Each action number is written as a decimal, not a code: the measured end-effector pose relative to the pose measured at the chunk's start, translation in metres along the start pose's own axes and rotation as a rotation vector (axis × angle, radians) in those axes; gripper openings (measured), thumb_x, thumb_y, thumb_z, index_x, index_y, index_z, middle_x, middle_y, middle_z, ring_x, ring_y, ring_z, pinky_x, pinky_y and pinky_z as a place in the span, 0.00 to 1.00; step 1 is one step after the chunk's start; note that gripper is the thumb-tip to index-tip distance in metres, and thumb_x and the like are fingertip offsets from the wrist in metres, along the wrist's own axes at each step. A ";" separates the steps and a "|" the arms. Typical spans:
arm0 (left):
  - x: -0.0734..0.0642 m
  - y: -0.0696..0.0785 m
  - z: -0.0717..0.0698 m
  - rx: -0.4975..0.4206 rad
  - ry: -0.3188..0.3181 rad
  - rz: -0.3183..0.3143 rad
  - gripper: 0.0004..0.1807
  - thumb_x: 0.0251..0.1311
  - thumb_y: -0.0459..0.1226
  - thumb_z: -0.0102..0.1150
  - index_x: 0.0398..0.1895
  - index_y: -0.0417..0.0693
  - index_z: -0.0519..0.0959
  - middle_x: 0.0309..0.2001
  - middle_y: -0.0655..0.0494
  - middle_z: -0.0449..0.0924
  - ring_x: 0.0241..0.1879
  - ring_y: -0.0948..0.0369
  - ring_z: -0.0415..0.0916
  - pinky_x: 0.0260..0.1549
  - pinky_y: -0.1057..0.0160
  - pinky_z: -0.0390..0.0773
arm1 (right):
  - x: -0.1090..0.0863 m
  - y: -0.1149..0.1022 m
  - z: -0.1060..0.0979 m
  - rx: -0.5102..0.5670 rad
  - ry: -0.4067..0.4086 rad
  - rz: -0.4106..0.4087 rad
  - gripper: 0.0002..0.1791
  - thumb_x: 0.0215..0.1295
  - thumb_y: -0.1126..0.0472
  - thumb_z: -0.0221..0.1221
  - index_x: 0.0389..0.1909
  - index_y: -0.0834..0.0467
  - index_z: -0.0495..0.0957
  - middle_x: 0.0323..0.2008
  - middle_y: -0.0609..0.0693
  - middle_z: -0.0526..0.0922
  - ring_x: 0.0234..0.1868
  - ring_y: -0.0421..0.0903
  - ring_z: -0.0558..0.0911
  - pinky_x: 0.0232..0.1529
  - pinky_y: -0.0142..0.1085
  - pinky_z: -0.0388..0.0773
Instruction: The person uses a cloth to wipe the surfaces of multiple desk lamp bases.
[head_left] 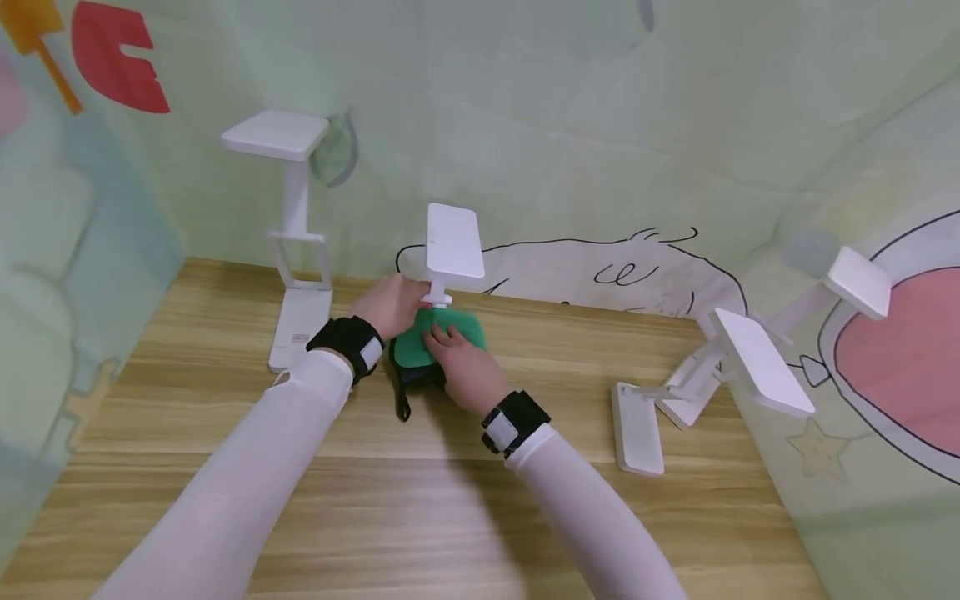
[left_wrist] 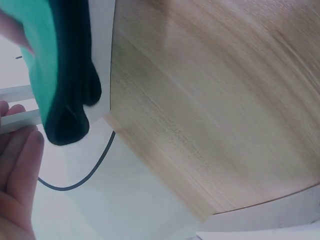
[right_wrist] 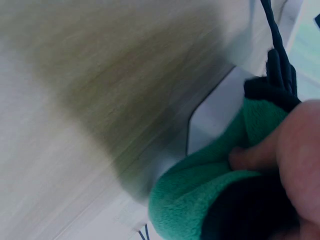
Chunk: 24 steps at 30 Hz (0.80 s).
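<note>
A white folding phone stand stands at the back middle of the table, its top plate tilted. My left hand grips its slim arm just under the plate; in the left wrist view the fingers curl at two white bars. Over the stand's lower part lies a green plush cloth pad with black edging and a black loop strap. My right hand holds the pad, fingers across its top. From the right wrist, the thumb presses into the bunched green plush, and the stand's white base shows behind.
Another white stand rises on the left, near my left wrist. Two more, a nearer stand and a farther stand, overlap at the right. A printed cloth backdrop hangs along the back edge of the wooden table.
</note>
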<state>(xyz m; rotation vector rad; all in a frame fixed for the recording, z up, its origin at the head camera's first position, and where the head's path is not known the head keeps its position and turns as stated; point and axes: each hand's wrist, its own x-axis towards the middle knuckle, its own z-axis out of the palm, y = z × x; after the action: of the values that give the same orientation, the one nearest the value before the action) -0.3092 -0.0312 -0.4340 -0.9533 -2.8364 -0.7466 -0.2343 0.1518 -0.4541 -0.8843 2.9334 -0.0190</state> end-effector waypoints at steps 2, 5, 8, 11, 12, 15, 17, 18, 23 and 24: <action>-0.002 -0.001 -0.001 0.014 -0.004 -0.001 0.05 0.76 0.28 0.60 0.49 0.41 0.81 0.45 0.44 0.88 0.46 0.47 0.87 0.46 0.50 0.84 | -0.004 -0.005 -0.002 -0.019 -0.026 -0.015 0.36 0.70 0.77 0.60 0.79 0.61 0.68 0.77 0.60 0.70 0.77 0.62 0.69 0.72 0.47 0.70; -0.004 -0.002 -0.003 0.016 -0.008 -0.011 0.06 0.75 0.26 0.59 0.48 0.42 0.80 0.44 0.44 0.88 0.46 0.47 0.87 0.44 0.50 0.84 | -0.008 -0.012 -0.004 -0.042 -0.052 -0.048 0.37 0.69 0.76 0.61 0.79 0.62 0.68 0.76 0.60 0.70 0.76 0.63 0.69 0.71 0.47 0.71; -0.005 -0.002 -0.004 0.010 -0.012 -0.013 0.06 0.75 0.26 0.58 0.49 0.42 0.80 0.45 0.44 0.88 0.47 0.46 0.87 0.47 0.49 0.84 | -0.009 -0.016 -0.006 -0.041 -0.057 -0.080 0.37 0.68 0.77 0.61 0.78 0.63 0.69 0.76 0.60 0.71 0.76 0.64 0.69 0.71 0.47 0.71; -0.006 -0.002 -0.005 0.005 -0.009 -0.010 0.07 0.75 0.26 0.58 0.49 0.42 0.80 0.46 0.43 0.88 0.49 0.45 0.87 0.49 0.48 0.85 | -0.007 -0.018 -0.006 -0.034 -0.052 -0.106 0.36 0.68 0.77 0.60 0.78 0.63 0.69 0.76 0.60 0.72 0.76 0.63 0.69 0.72 0.46 0.70; -0.006 -0.002 -0.005 0.004 -0.007 -0.010 0.06 0.75 0.26 0.58 0.49 0.42 0.81 0.46 0.43 0.88 0.49 0.45 0.87 0.50 0.48 0.85 | -0.006 -0.018 -0.006 -0.031 -0.049 -0.115 0.36 0.68 0.77 0.59 0.77 0.62 0.70 0.75 0.60 0.72 0.76 0.63 0.69 0.72 0.46 0.70; -0.005 -0.003 -0.004 0.010 0.000 -0.008 0.06 0.75 0.26 0.58 0.48 0.42 0.81 0.46 0.43 0.88 0.48 0.45 0.87 0.50 0.47 0.84 | -0.001 -0.018 -0.006 -0.021 -0.033 -0.139 0.36 0.67 0.78 0.59 0.77 0.62 0.69 0.75 0.60 0.72 0.77 0.63 0.69 0.73 0.46 0.68; -0.004 -0.003 -0.003 0.013 0.001 -0.013 0.05 0.76 0.27 0.57 0.47 0.42 0.81 0.45 0.44 0.88 0.47 0.45 0.87 0.50 0.47 0.84 | 0.004 -0.017 -0.005 -0.024 -0.008 -0.156 0.37 0.66 0.78 0.60 0.77 0.63 0.70 0.75 0.60 0.72 0.76 0.62 0.70 0.73 0.45 0.68; -0.003 -0.002 -0.003 0.012 0.000 -0.015 0.05 0.77 0.28 0.57 0.48 0.43 0.81 0.45 0.44 0.88 0.47 0.46 0.87 0.50 0.47 0.84 | 0.006 -0.017 -0.005 -0.025 0.005 -0.164 0.37 0.66 0.78 0.60 0.77 0.63 0.69 0.75 0.60 0.72 0.76 0.61 0.70 0.73 0.45 0.69; -0.001 0.001 -0.003 -0.019 -0.018 -0.038 0.08 0.79 0.29 0.54 0.51 0.43 0.82 0.47 0.44 0.88 0.49 0.46 0.87 0.51 0.47 0.84 | 0.017 -0.017 -0.002 -0.039 0.062 -0.165 0.38 0.65 0.78 0.61 0.77 0.60 0.70 0.75 0.56 0.73 0.73 0.54 0.71 0.68 0.40 0.74; -0.001 0.001 -0.003 -0.026 -0.021 -0.043 0.09 0.79 0.28 0.53 0.53 0.44 0.82 0.48 0.44 0.88 0.50 0.46 0.86 0.52 0.46 0.83 | 0.020 -0.017 -0.001 -0.041 0.068 -0.159 0.37 0.66 0.78 0.61 0.76 0.59 0.71 0.74 0.55 0.74 0.73 0.54 0.71 0.67 0.40 0.75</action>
<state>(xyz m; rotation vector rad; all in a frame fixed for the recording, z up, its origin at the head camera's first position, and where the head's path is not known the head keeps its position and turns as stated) -0.3082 -0.0325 -0.4314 -0.9109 -2.8808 -0.7841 -0.2413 0.1271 -0.4543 -1.1436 2.9267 0.0008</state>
